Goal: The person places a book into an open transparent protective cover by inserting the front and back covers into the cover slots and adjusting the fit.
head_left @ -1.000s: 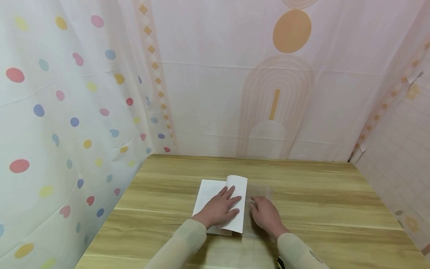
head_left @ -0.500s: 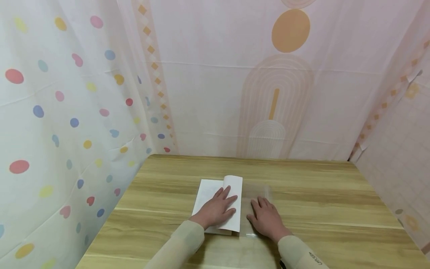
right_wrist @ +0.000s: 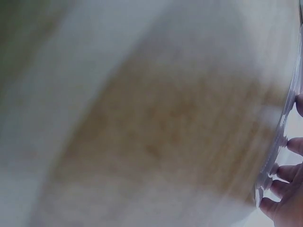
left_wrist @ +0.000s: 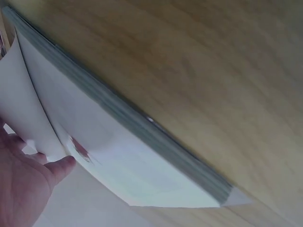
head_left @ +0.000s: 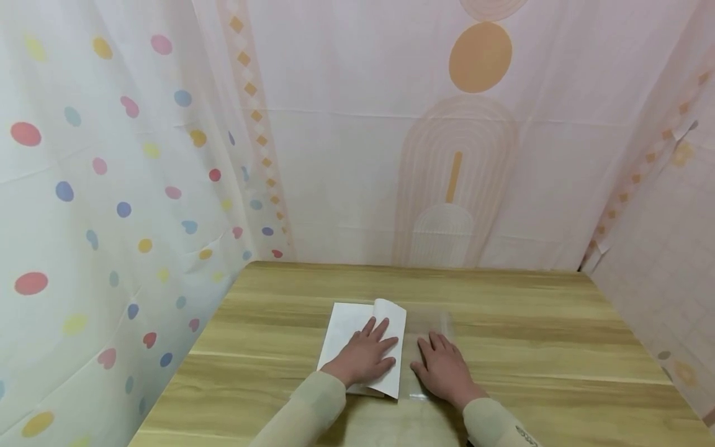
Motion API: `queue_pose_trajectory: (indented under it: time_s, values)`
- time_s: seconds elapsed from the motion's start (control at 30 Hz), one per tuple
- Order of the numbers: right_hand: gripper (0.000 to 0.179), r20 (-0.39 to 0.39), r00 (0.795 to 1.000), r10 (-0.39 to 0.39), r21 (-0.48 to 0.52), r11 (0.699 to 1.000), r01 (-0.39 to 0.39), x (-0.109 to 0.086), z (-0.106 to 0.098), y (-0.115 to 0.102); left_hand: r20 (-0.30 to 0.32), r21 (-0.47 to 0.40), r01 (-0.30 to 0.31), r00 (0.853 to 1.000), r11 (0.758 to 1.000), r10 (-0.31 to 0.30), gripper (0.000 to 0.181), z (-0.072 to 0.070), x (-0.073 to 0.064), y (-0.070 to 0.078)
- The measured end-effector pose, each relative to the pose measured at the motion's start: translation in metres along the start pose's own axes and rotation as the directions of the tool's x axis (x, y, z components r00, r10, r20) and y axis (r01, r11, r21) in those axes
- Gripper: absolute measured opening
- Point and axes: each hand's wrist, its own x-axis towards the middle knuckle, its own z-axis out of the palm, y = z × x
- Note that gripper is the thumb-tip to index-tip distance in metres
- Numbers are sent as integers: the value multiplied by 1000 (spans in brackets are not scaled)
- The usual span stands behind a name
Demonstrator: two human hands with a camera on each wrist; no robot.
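Left hand (head_left: 364, 358): fingers spread on curled page (head_left: 395, 316)
Right hand (head_left: 445, 370): fingers extended on clear plastic (head_left: 429, 320)
Book (head_left: 338, 330): on table (head_left: 536, 341)

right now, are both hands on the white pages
No, the left hand is on the white pages, the right hand beside them.

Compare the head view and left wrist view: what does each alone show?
Only the head view: the right hand, resting on a clear plastic sheet, and the orange circle on the curtain. Only the left wrist view: layers along the edge of the book, and a reddish patch, too blurred to identify. Both: the left hand, the lifted white page, the wood-grain table.
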Motion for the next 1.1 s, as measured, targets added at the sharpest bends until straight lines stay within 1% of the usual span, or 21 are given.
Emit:
queue_pose_trajectory:
  time_s: [0.3, 0.47, 0.7, 0.93, 1.1]
  values:
    - [51, 9, 1000, 11, -12, 1000, -11, 2, 0, 1, 18, 46, 3, 1000, 999, -4, 46, -5, 2, 3]
    - [50, -1, 1000, 3, -18, 1000, -3, 1, 1, 1, 36, 62, 10, 999, 998, -12, 46, -3, 2, 5]
    - [49, -11, 1000, 2, -11, 1000, -2, 0, 2, 1, 25, 109, 15, 1000, 994, -17, 47, -1, 5, 11]
    - [48, 0, 1000, 2, -13, 1000, -2, 0, 3, 0, 22, 115, 44, 999, 992, -47, 46, 2, 8, 16]
    - [49, 20, 1000, 9, -8, 1000, -8, 0, 2, -2, 30, 132, 70, 997, 989, -74, 46, 1, 8, 21]
